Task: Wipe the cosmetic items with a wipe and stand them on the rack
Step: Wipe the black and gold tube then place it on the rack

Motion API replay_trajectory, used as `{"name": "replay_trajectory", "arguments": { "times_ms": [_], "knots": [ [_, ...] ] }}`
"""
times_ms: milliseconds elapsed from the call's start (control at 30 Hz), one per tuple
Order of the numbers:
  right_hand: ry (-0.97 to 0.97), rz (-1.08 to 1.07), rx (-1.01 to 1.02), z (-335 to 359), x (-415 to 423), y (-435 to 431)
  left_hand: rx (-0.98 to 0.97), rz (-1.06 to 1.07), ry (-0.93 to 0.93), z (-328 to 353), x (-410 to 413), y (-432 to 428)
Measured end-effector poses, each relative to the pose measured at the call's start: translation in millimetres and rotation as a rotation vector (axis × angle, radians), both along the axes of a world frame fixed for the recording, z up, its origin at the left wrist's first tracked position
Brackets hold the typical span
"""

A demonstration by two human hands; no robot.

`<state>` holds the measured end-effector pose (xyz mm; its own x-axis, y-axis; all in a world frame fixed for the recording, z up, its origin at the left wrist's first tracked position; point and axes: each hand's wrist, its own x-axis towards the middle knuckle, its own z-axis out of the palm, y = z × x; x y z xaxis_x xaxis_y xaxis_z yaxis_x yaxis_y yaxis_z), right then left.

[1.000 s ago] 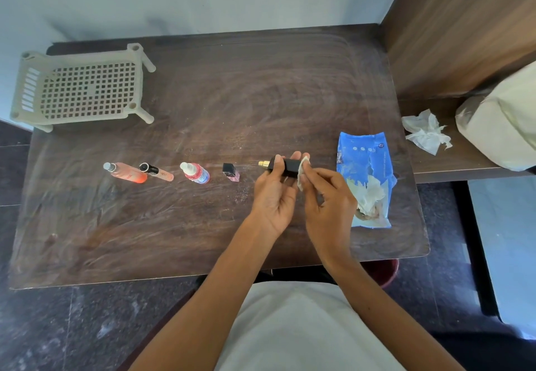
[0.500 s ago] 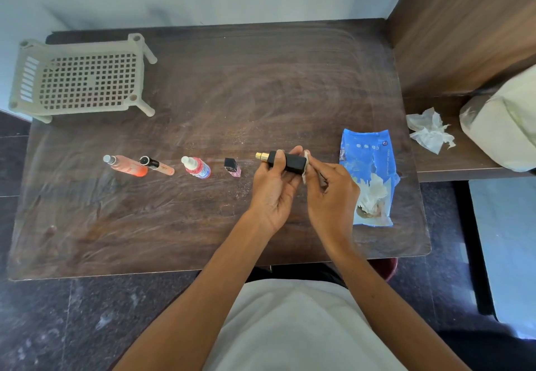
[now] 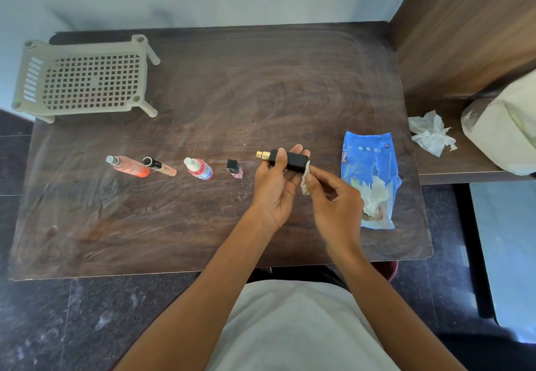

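Head view: black spray bottle (image 3: 287, 160) lies crosswise, nozzle frame-left — left hand (image 3: 275, 188) fingers wrap it, right hand (image 3: 336, 205) fingers pinch the wipe (image 3: 305, 179) at its right end.

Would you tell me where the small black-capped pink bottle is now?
In the head view the pink bottle sits on the table between the red-and-blue bottle and the left hand gripping the black sprayer.

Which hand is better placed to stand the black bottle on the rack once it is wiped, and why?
Probably left. The left hand holds the black bottle, and the rack sits far to the left. The right hand pinches the wipe, farther from the rack.
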<state>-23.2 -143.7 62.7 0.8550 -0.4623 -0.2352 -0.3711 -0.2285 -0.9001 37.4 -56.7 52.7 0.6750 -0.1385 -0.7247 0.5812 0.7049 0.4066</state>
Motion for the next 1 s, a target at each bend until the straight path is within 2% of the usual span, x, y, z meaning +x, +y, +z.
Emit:
{"name": "replay_trajectory", "arguments": {
  "times_ms": [100,167,300,533,700,867,1000],
  "knots": [
    [-0.018,-0.066,-0.002,1.1,0.2,-9.4,0.006,-0.009,0.007,0.9,-2.2,1.0],
    [-0.113,-0.036,-0.179,3.6,1.1,-13.6,0.014,-0.012,0.003,0.9,-3.8,1.0],
    [-0.304,0.219,-0.480,-4.3,-3.3,-11.7,0.029,-0.017,-0.030,1.0,-8.2,-2.3],
    [-0.311,0.302,-0.514,-17.0,5.0,-10.4,0.094,-0.038,-0.075,-1.9,-12.4,1.6],
    [-0.136,0.190,-0.312,-6.1,14.5,-5.8,0.085,-0.067,-0.115,-2.8,-8.6,8.8],
    [0.118,-0.059,0.392,-2.9,18.6,-10.3,0.048,-0.161,-0.132,-0.2,-7.4,20.0],
    [0.188,-0.114,0.618,-4.9,18.8,-14.1,0.057,-0.201,-0.178,1.6,-10.0,19.7]
  ]
}}
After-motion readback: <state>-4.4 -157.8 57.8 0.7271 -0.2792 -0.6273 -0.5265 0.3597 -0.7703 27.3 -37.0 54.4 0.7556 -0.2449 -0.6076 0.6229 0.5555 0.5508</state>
